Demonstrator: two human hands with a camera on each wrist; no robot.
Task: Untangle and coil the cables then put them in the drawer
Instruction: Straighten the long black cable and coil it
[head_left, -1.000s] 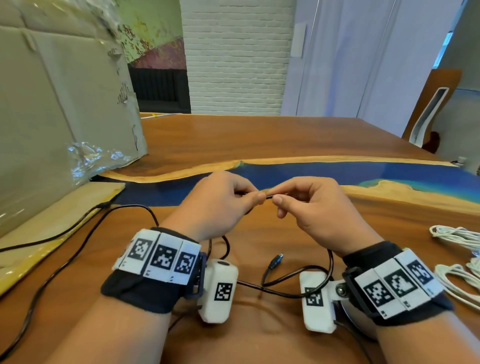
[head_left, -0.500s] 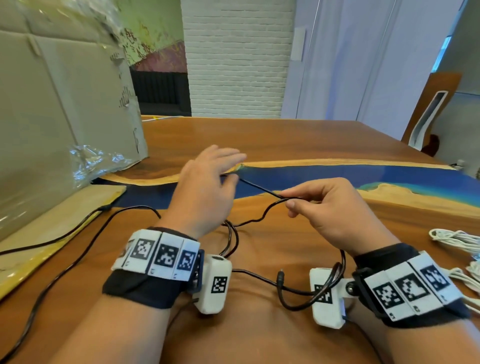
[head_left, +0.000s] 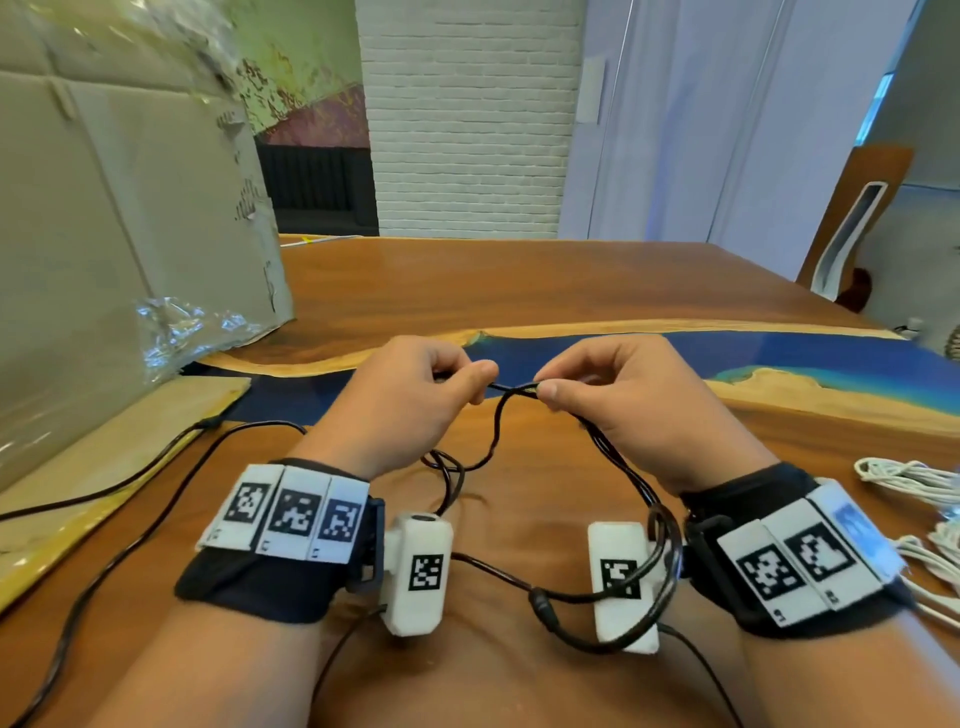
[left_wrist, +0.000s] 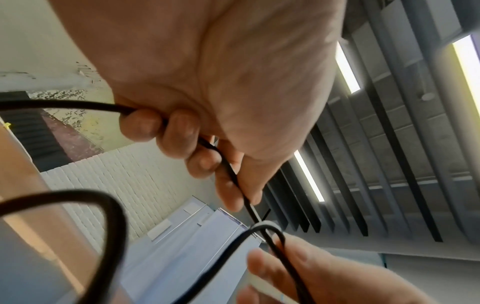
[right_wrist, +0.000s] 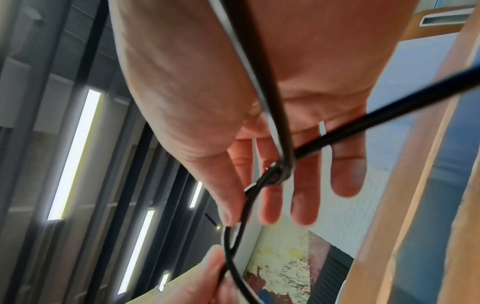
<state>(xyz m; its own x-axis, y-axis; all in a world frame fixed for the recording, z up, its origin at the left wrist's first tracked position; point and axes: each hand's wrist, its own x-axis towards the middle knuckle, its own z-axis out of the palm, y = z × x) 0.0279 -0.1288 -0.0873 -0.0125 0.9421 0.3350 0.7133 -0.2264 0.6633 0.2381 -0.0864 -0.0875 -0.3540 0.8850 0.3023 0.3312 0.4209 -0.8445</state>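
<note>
Fingers (left_wrist: 182, 131) of the left hand (head_left: 410, 400) are curling round the black cable (head_left: 498, 415), thumb and forefinger pinching it, while the right hand (head_left: 634, 400) is pinching the same cable between thumb and forefinger, its other fingers (right_wrist: 303, 197) lying loosely spread beyond the strands. The short stretch between the two pinches is running left to right, roughly level, above the near part of the wooden table (head_left: 519, 291). From that span a loop is drooping toward the person, and several strands are trailing down under the right wrist, curving round in a wide arc near the table's front edge, where a small barrel plug (head_left: 543, 605) is sitting on the run between the two wrist cameras. In the right wrist view the strands are crossing and bunching at a tight twist (right_wrist: 275, 174) just under the fingers; whether it is a true knot I cannot tell. Another length is sweeping off to the left across the tabletop and away toward the near left corner. Out on the left a large cardboard box (head_left: 104, 260) with crumpled plastic wrap is standing on the table, close to that run of cable. On the right, near the edge of view, a bundle of white cables (head_left: 904, 475) is lying well apart from the black one. Beyond the hands a blue resin strip (head_left: 779, 358) is crossing the table, with bare wood stretching to the far edge.
</note>
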